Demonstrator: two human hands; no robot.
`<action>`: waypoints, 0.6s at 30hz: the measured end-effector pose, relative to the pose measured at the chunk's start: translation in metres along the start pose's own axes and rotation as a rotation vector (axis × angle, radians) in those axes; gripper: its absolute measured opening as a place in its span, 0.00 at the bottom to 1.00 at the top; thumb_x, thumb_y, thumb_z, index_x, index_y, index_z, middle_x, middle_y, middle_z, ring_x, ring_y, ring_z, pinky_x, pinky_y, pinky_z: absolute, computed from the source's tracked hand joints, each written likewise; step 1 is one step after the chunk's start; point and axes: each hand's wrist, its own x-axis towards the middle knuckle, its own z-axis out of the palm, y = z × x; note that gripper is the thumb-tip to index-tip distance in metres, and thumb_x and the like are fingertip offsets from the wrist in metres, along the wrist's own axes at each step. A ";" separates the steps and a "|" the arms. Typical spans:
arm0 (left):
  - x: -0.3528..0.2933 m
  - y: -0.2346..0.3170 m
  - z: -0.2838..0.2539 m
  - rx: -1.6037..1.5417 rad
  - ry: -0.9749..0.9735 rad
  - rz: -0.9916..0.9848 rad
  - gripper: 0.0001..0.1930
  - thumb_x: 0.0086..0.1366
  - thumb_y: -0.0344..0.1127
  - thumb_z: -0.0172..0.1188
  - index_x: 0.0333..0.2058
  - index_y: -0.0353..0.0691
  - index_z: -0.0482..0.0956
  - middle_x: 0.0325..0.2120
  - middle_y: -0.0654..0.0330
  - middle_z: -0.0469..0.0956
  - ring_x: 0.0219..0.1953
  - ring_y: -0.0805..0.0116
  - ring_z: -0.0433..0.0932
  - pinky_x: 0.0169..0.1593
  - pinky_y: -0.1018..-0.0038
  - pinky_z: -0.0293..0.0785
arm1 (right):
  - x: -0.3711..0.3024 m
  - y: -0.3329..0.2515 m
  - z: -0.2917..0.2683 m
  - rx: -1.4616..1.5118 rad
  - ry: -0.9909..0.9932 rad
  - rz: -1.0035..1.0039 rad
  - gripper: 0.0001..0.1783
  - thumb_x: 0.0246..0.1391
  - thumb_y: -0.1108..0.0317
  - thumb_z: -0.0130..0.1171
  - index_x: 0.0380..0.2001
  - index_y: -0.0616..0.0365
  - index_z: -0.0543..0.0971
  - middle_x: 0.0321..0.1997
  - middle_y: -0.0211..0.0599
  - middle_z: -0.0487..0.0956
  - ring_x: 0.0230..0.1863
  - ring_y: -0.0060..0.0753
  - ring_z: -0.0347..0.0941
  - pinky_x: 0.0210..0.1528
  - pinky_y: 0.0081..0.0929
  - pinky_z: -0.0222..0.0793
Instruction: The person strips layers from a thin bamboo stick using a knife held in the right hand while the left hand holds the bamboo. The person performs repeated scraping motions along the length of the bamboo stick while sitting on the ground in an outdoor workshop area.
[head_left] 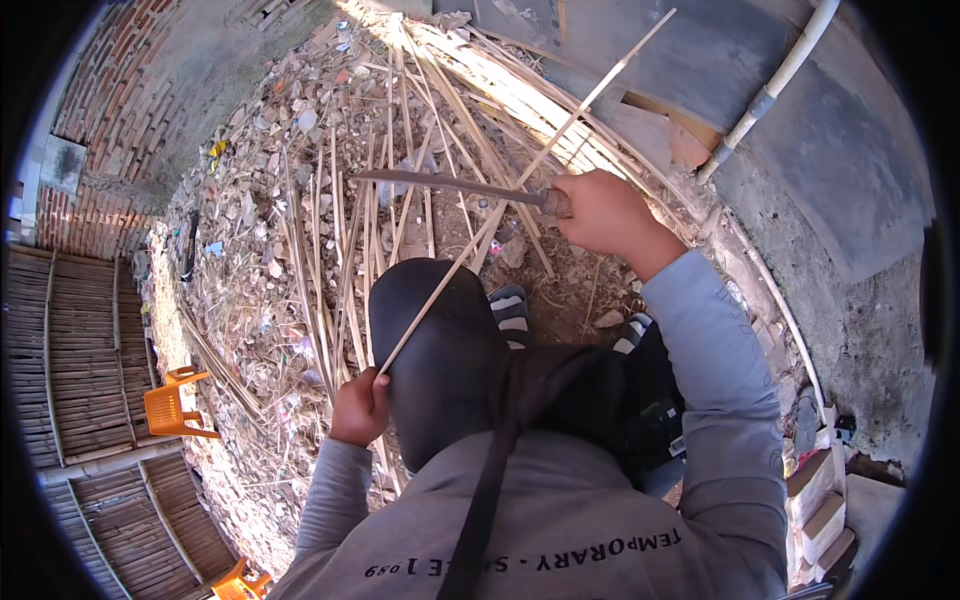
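Note:
My right hand is closed around the handle of a machete, whose long dark blade points to the left. Lower on the left, my left hand grips the near end of a long, thin bamboo strip. This strip slants up and away to the right, crossing the machete's blade near its handle. Whether blade and strip touch, I cannot tell. Beneath the blade, several more bamboo strips lie loosely on the ground.
A pile of split bamboo lies at the far side. Rubble and litter cover the ground on the left. An orange plastic chair stands by a bamboo-slat wall. A pale pipe runs along the grey wall on the right.

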 end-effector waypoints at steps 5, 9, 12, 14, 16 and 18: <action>0.014 0.007 -0.013 -0.111 -0.081 0.023 0.21 0.76 0.45 0.50 0.30 0.33 0.73 0.17 0.41 0.71 0.22 0.35 0.73 0.26 0.52 0.65 | 0.007 0.017 0.011 0.047 -0.037 0.053 0.21 0.44 0.62 0.66 0.44 0.56 0.84 0.35 0.53 0.83 0.40 0.58 0.80 0.44 0.49 0.76; 0.017 0.008 -0.018 -0.108 -0.102 -0.011 0.19 0.76 0.43 0.51 0.31 0.32 0.75 0.19 0.39 0.73 0.24 0.35 0.75 0.27 0.53 0.67 | 0.006 0.014 0.014 0.033 -0.013 0.084 0.26 0.46 0.61 0.67 0.51 0.57 0.82 0.39 0.54 0.84 0.43 0.59 0.80 0.47 0.47 0.77; 0.014 0.004 -0.015 -0.110 -0.089 -0.008 0.18 0.75 0.42 0.51 0.32 0.32 0.76 0.19 0.39 0.73 0.25 0.34 0.76 0.28 0.52 0.68 | 0.001 -0.003 0.003 -0.043 -0.022 0.041 0.26 0.45 0.62 0.66 0.50 0.57 0.82 0.38 0.54 0.84 0.43 0.58 0.81 0.47 0.47 0.77; 0.011 0.003 -0.013 -0.054 -0.052 0.007 0.18 0.75 0.42 0.51 0.31 0.33 0.76 0.18 0.40 0.73 0.24 0.34 0.75 0.28 0.50 0.68 | -0.002 -0.013 -0.006 -0.091 -0.060 0.028 0.20 0.46 0.62 0.65 0.44 0.56 0.82 0.37 0.51 0.84 0.43 0.57 0.81 0.47 0.48 0.77; 0.010 0.002 -0.007 -0.018 -0.048 0.041 0.17 0.75 0.42 0.51 0.31 0.34 0.75 0.17 0.41 0.73 0.24 0.34 0.75 0.27 0.49 0.67 | -0.001 -0.003 -0.006 -0.152 -0.082 0.024 0.15 0.46 0.63 0.64 0.38 0.56 0.82 0.36 0.49 0.83 0.43 0.56 0.81 0.46 0.49 0.76; 0.016 0.007 -0.005 -0.012 -0.006 0.034 0.17 0.75 0.42 0.51 0.30 0.36 0.74 0.17 0.41 0.72 0.23 0.34 0.75 0.26 0.48 0.67 | 0.009 0.025 0.003 0.108 0.035 0.104 0.15 0.45 0.63 0.64 0.38 0.55 0.82 0.35 0.50 0.83 0.42 0.57 0.80 0.45 0.48 0.76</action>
